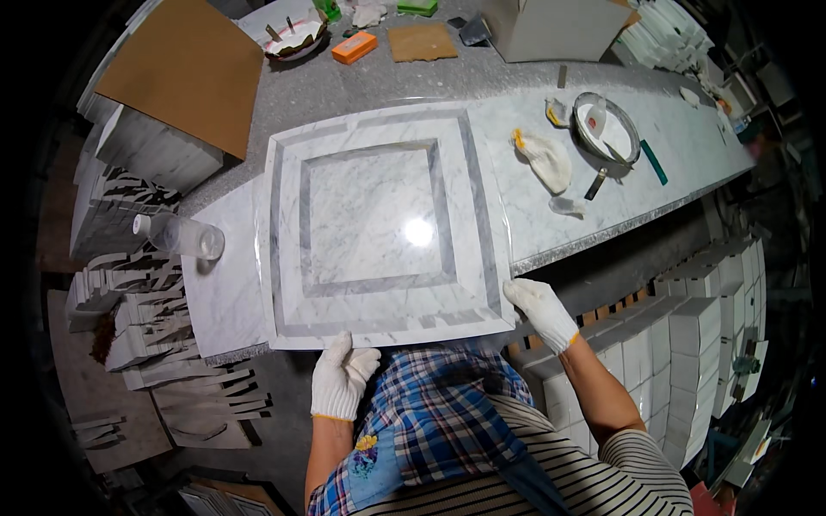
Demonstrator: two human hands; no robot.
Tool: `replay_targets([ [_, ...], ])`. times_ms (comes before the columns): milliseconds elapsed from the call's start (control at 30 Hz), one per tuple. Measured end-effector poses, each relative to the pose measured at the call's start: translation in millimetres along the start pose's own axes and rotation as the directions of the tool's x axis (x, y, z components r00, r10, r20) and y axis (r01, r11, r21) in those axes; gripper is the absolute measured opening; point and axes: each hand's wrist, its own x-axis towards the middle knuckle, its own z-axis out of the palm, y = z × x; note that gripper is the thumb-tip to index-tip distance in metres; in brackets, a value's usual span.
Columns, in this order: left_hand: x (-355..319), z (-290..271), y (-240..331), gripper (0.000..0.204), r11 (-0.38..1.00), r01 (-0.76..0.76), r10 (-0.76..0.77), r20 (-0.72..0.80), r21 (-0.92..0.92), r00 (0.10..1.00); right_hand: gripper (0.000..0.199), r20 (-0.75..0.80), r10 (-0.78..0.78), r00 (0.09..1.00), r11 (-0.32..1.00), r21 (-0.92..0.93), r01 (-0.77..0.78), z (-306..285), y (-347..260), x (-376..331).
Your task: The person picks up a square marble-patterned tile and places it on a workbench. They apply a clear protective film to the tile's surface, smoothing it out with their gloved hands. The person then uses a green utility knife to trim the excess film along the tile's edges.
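Note:
A square white marble panel (pixel 370 206) with two grey inlaid square bands lies in front of me, its front edge close to my body. My left hand (pixel 342 383), in a white knitted glove, is closed at the front edge, thumb up against the rim; its fingertips are partly hidden. My right hand (pixel 542 312), gloved likewise, grips the front right corner with its fingers pressed together. The panel's surface is glossy and reflects a bright lamp spot. Beneath it is a pale marble worktop (pixel 225 292), showing on both sides.
Left stand a clear plastic bottle (pixel 185 236) and a brown cardboard sheet (pixel 185 77). On the right lie a bowl of white paste (pixel 607 129), a white glove (pixel 546 162) and a green strip (pixel 654 162). An orange box (pixel 354 48) sits behind. Stacked white tiles (pixel 671 344) stand below right.

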Motion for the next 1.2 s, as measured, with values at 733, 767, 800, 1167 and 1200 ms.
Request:
replay_targets([
  [733,-4,4,1,0.021,0.999,-0.026,0.027,0.035,-0.044,0.999,0.034,-0.334,-0.134,0.933,0.977,-0.202,0.068,-11,-16,9],
  [767,-4,5,1,0.021,0.999,-0.009,0.01,0.027,-0.036,1.0,0.033,-0.387,-0.164,0.907,0.97,-0.229,0.078,-15,-18,10],
  [800,-5,5,1,0.021,0.999,-0.001,0.001,0.011,-0.039,1.0,0.031,-0.402,-0.243,0.883,0.942,-0.314,0.116,-18,-15,17],
  [1167,-22,-6,5,0.037,0.636,-0.477,0.342,0.332,0.607,0.879,0.024,-0.276,-0.525,0.805,0.773,-0.552,0.314,4,-57,51],
  [1200,-22,-9,7,0.039,0.502,-0.547,0.376,0.401,0.67,0.835,0.024,-0.237,-0.582,0.778,0.716,-0.603,0.351,7,-61,55],
])
